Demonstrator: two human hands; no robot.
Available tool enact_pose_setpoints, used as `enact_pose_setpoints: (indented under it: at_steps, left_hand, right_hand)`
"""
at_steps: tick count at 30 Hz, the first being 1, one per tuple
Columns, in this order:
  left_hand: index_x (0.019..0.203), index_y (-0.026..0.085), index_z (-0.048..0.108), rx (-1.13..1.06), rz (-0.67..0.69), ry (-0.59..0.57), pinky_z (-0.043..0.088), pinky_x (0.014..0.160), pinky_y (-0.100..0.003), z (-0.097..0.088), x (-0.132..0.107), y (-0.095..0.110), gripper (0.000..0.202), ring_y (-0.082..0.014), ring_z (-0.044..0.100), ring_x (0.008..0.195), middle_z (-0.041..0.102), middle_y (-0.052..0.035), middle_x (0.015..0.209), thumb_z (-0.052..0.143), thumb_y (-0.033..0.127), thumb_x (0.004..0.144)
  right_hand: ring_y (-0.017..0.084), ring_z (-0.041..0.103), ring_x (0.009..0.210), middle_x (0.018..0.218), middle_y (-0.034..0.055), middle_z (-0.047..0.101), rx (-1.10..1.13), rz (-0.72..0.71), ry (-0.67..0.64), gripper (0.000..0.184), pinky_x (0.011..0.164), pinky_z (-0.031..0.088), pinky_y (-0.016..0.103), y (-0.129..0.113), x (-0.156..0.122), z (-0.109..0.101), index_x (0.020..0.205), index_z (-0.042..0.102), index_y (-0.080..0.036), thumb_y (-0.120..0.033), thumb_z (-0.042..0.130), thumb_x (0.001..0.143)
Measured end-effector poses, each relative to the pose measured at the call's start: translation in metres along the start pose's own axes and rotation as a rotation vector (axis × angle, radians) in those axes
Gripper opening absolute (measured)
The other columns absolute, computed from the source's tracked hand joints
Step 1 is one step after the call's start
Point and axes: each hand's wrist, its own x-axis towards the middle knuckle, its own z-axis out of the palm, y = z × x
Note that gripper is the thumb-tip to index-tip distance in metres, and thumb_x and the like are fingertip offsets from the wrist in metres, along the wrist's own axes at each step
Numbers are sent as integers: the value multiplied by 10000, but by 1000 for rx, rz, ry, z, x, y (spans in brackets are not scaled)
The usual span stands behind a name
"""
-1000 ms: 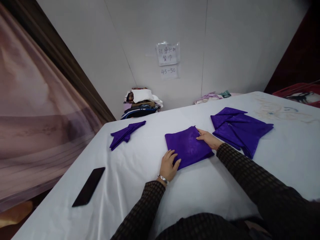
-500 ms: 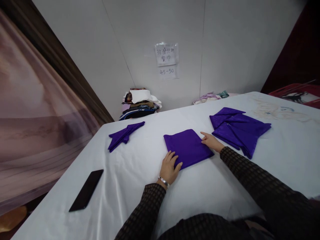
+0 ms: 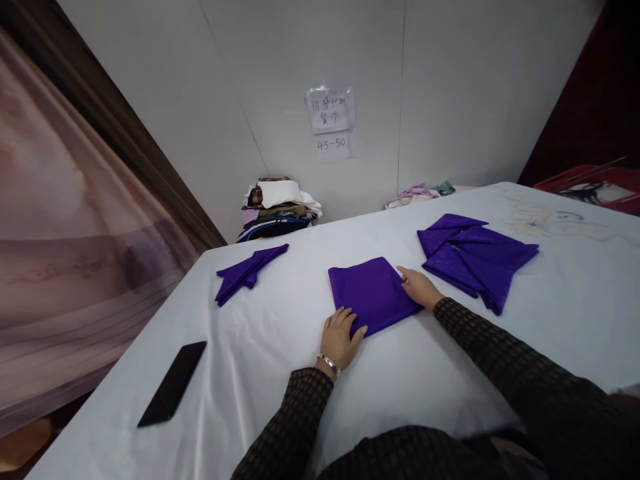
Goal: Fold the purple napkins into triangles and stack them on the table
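Observation:
A folded purple cloth napkin [image 3: 373, 290] lies flat in front of me as a rough square. My left hand [image 3: 341, 339] rests with fingers spread on its near-left corner, holding nothing; a silver bracelet circles the wrist. At the napkin's right edge lies my right hand [image 3: 419, 288], index finger stretched out along the edge and the other fingers bent and partly hidden. Beyond that hand is a larger, loosely folded purple cloth [image 3: 475, 257]. On the left sits a smaller purple cloth [image 3: 249, 272] folded into a pointed shape.
A white cloth covers the table [image 3: 270, 373]. A black phone [image 3: 173, 385] lies near its left side. Stacked clothes [image 3: 280, 210] stand behind the far edge, by a wall with paper signs [image 3: 330, 110]. A pink curtain [image 3: 85, 240] hangs left; a red basket [image 3: 600, 183] is far right.
My right hand has shifted slightly left, further onto the napkin's right edge. The left hand stays on the near-left corner. The camera view has moved a little.

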Motion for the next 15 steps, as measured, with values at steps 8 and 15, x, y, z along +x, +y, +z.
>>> enact_pose_setpoints:
  at_steps: [8, 15]
  left_hand:
    - [1196, 205, 558, 33, -34, 31, 248, 1083, -484, -19, 50, -8, 380, -245, 338, 1319, 491, -90, 1355, 377, 381, 912]
    - [1330, 174, 420, 178, -173, -131, 125, 1102, -537, 0, 97, -33, 567, -288, 183, 1382, 301, -137, 1474, 379, 507, 873]
  right_hand:
    - [237, 353, 1296, 1386, 120, 436, 0, -380, -112, 506, 1068, 268, 420, -58, -28, 9, 1352, 421, -159, -322, 434, 873]
    - [296, 205, 1363, 1468, 142, 297, -128, -427, -248, 626, 1070, 124, 562, -68, -49, 34, 1384, 382, -187, -554, 389, 877]
